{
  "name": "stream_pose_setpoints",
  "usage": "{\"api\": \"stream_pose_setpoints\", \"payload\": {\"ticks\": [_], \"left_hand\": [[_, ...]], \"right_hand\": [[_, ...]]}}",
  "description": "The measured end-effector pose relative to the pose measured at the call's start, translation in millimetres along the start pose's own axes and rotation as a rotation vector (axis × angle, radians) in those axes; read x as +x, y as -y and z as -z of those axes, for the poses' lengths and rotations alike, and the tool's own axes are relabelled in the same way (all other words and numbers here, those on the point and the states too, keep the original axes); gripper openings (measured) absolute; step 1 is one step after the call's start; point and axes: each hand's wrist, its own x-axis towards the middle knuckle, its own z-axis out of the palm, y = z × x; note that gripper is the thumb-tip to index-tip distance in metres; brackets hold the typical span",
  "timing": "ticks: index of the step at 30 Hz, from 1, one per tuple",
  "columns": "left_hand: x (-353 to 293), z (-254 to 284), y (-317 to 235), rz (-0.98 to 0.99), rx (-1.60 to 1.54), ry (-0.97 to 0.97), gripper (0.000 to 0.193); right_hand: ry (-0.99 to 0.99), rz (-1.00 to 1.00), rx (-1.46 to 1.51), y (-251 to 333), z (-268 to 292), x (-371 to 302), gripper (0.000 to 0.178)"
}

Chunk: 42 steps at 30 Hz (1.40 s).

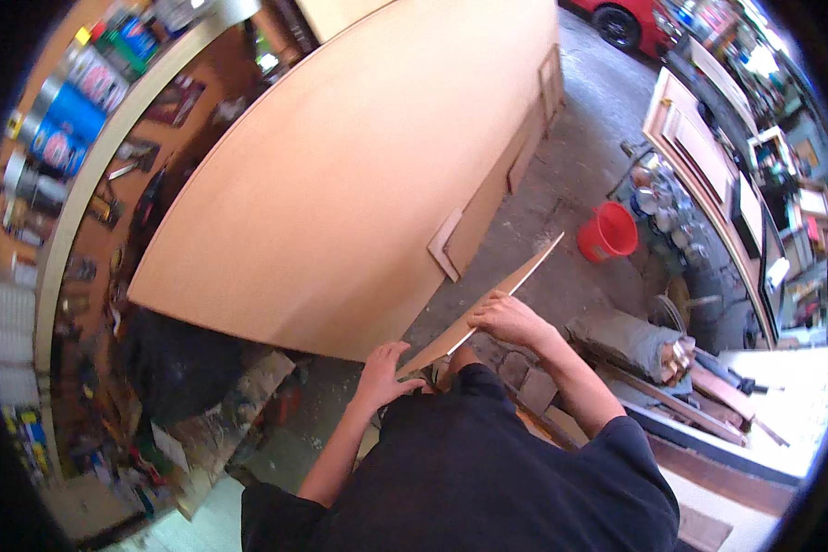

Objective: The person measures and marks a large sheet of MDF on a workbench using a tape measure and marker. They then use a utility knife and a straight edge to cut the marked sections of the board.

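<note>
A thin wooden panel (443, 340) with a pale edge slants in front of my body, one end pointing up and away to the right. My left hand (382, 379) cups its near end, thumb and fingers on either side of the corner. Higher along the same panel, my right hand (513, 320) grips the edge, fingers bent over it. Just beyond lies a large brown wooden sheet (340, 184) with a curved left side. Small wooden pieces (449, 245) stand along its right edge.
At left, shelves hold several spray cans (72, 109) and tools. On the floor to the right stands a red bucket (594, 245). Lumber and a wrapped bundle (621, 345) lie close to my right arm. Panels rest on a rack (699, 175) farther off, and a red car (616, 23) is at the back.
</note>
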Motion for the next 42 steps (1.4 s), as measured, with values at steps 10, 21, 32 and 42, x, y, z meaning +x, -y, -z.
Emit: {"api": "stream_pose_setpoints", "payload": {"ticks": [10, 21, 32, 42], "left_hand": [[172.7, -41.6, -78.4, -0.194, -0.260, -0.231, 0.024], [460.6, -51.7, -141.7, 0.023, -0.448, -0.443, 0.028], [718.2, -54.7, -278.6, -0.021, -0.573, -0.574, 0.025], [936.4, -134.5, -370.8, -0.393, -0.016, -0.353, 0.015]], "right_hand": [[-0.206, -0.143, 0.177, -141.9, 119.7, -56.9, 0.010], [-1.722, -0.827, 1.009, -362.3, 129.5, -185.6, 0.022], [-1.196, -1.061, 1.568, -510.6, 112.6, -220.6, 0.031], [-1.167, -0.835, 1.624, -823.7, 318.4, -177.5, 0.095]]}}
